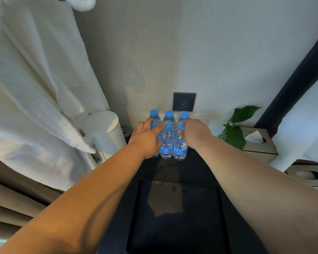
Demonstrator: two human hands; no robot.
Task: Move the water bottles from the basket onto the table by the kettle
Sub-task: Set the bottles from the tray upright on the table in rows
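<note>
One head-worn wide-angle view looks forward and down, close over the dark table (196, 167) toward the wall.

Pale wall (209, 52), dark socket (184, 101), perhaps bathrobe (35, 88) left.

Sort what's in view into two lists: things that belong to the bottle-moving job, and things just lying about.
Part of the job: water bottles, white kettle, dark table, left hand, right hand.

Just lying about: wall socket, bathrobe, plant, tissue box.
</note>
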